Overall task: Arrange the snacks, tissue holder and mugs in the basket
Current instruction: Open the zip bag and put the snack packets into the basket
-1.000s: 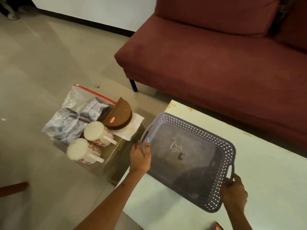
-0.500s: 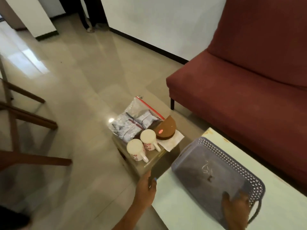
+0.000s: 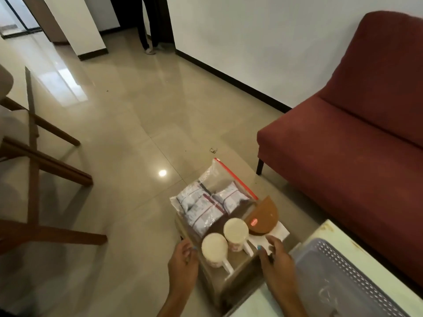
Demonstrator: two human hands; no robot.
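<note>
Two white mugs with red print stand on a low brown stool [image 3: 238, 274]: the near mug [image 3: 214, 247] and the far mug [image 3: 235, 230]. Behind them lies a clear zip bag of snack packets [image 3: 207, 203]. A brown half-round tissue holder [image 3: 263, 217] sits on white tissue [image 3: 278, 232] at the stool's right. My left hand [image 3: 183, 263] hovers just left of the near mug, fingers relaxed. My right hand [image 3: 278, 261] reaches over the stool's right edge by the tissue, fingers extended, holding nothing. The grey perforated basket [image 3: 338, 266] rests on the pale table [image 3: 329, 229] at lower right.
A dark red sofa [image 3: 343, 152] stands at the right behind the table. Wooden chair legs [image 3: 45, 161] cross the left side. Glossy tiled floor [image 3: 137, 124] spreads ahead. A person's legs [image 3: 148, 30] stand in a far doorway.
Both hands have let go of the basket, which now rests on the table. They moved left to the stool, either side of the mugs. The view lifted toward the room.
</note>
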